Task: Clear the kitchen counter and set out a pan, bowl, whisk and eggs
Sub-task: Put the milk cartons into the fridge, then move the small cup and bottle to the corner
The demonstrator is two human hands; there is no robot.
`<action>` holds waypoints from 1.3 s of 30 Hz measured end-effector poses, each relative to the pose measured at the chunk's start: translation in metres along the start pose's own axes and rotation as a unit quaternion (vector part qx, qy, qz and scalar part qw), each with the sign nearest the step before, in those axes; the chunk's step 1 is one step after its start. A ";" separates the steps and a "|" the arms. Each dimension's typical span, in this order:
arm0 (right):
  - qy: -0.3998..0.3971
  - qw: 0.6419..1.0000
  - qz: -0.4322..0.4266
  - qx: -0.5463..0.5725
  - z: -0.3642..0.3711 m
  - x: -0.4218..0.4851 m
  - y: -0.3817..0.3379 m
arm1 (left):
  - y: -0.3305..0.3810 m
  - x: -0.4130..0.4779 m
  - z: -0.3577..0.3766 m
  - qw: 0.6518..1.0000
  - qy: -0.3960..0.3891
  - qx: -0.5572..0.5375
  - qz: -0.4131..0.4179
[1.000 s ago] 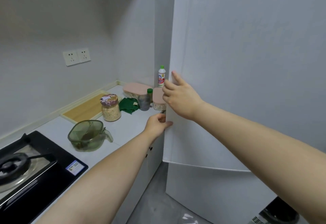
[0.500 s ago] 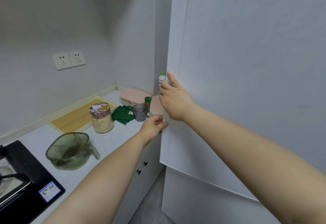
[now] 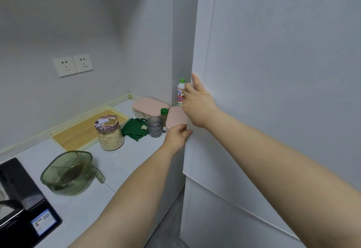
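Note:
A tall white fridge door [image 3: 273, 91] fills the right half of the view. My right hand [image 3: 197, 103] holds its left edge at about chest height, thumb pointing up along the door face and fingers wrapped behind the edge. Just below, my left hand [image 3: 178, 133] grips the same edge, fingers curled round it. A green translucent bowl with a handle [image 3: 68, 173] stands on the white counter [image 3: 121, 161] by the stove. No pan, whisk or eggs are in sight.
On the counter stand an oat jar [image 3: 110, 133], a green cloth [image 3: 134, 128], a grey cup [image 3: 155, 126], two pink-lidded boxes [image 3: 149, 107], a green-capped white bottle [image 3: 180, 91] and a wooden tray [image 3: 82, 130]. A black stove [image 3: 23, 204] sits at the lower left.
The view has swung a little to the right, so less of the stove shows. Both hands have stayed on the fridge door's left edge, the left one closing up under the right.

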State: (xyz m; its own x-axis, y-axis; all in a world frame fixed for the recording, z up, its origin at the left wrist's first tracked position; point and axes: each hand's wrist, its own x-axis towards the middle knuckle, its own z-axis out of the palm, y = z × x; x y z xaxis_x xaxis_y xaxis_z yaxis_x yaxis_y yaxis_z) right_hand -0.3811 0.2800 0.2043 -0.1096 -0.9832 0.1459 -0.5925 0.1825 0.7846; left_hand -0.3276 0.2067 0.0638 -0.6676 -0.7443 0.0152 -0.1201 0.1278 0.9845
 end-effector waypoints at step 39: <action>0.039 0.998 -0.023 0.054 0.036 0.011 0.004 | -0.019 0.001 -0.018 0.995 0.046 0.075 -0.038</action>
State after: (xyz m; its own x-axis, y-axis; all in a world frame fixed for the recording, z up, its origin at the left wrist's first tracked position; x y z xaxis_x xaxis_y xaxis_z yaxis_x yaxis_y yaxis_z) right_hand -0.4135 0.2703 0.1876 -0.0214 -0.9867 0.1609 -0.6783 0.1326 0.7227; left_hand -0.3122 0.1919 0.0482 -0.5828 -0.8119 -0.0347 -0.2809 0.1612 0.9461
